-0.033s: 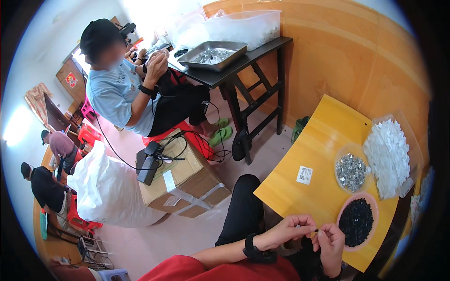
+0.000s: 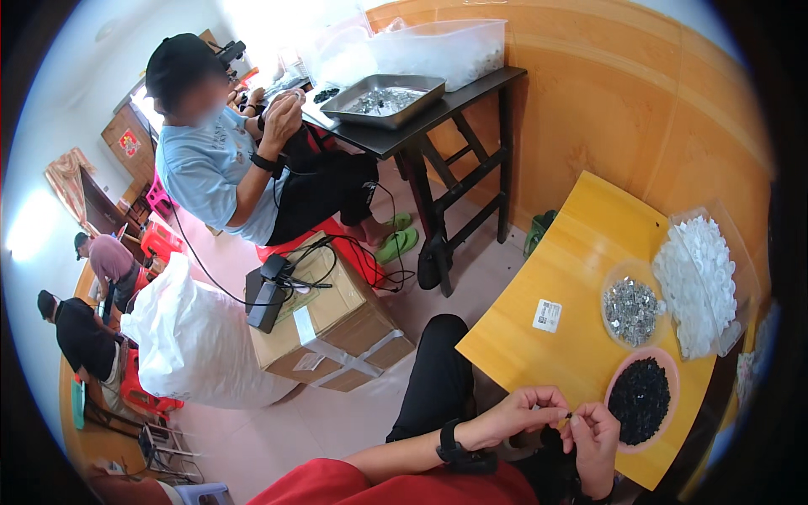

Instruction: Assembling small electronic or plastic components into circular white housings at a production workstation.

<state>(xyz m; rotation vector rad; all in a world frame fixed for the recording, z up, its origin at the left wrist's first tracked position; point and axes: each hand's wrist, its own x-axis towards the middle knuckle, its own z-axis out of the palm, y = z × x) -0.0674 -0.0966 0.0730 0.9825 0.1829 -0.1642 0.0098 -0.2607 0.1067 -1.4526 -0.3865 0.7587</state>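
Observation:
My left hand [image 2: 532, 412] and my right hand [image 2: 596, 433] meet at the near edge of the yellow table, fingertips pinched together. Between them is a tiny black piece [image 2: 569, 415], too small to make out its exact kind; both hands seem closed on it. Just right of my right hand is a pink round bowl [image 2: 612, 370] full of small black parts [image 2: 640, 400]. Beyond it stands a clear round tub with small silver metal parts [image 2: 633, 310]. A clear plastic box at the far right holds many white plastic pieces [image 2: 697, 278].
A white label [image 2: 547, 315] lies on the yellow tabletop [image 2: 547, 261]. To the left are a taped cardboard box [image 2: 337, 353] with a black adapter and cables, and a white sack [image 2: 198, 337]. Past them a seated person [image 2: 210, 168] works at a dark table with a metal tray [image 2: 337, 109].

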